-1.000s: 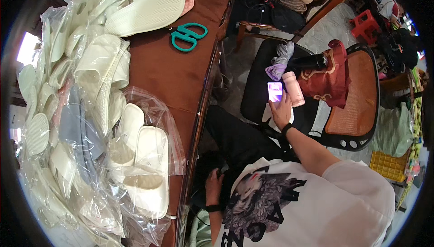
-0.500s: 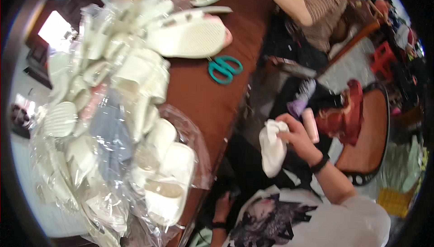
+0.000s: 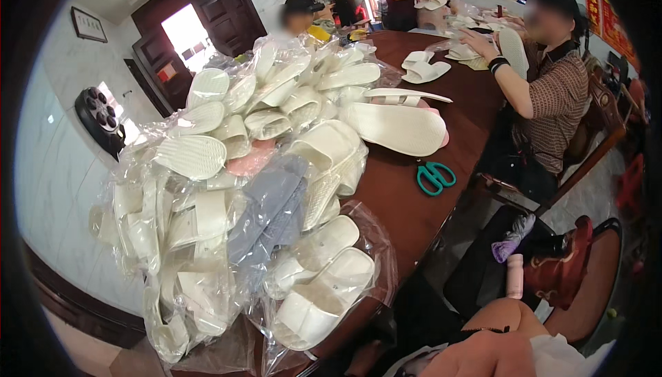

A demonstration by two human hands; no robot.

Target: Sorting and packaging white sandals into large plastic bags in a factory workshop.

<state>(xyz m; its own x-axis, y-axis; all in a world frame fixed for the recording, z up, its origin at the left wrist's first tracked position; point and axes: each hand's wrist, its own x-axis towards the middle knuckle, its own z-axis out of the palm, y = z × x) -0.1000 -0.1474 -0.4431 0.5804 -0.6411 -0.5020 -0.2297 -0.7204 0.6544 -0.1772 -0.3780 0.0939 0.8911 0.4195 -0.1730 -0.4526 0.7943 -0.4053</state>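
At the bottom edge, my right arm is bent and close in, and the back of my right hand shows below a dark wristband. Its fingers are hidden, so what it holds does not show. Of my left hand only a dim patch appears in shadow below the table edge, fingers unseen. Nearest on the table lies a pair of white slippers in a clear plastic bag. Beyond them sits a large heap of bagged white slippers, with a grey-blue pair among them.
Teal-handled scissors lie near the table's right edge, by a slipper with its sole up. A seated person handles slippers at the far right; others are farther back. A pink bottle and a chair stand at the right.
My view has tilted up toward the room. My right hand has come in close to me from beside the pink bottle; the white, soft-looking thing it held is out of sight.
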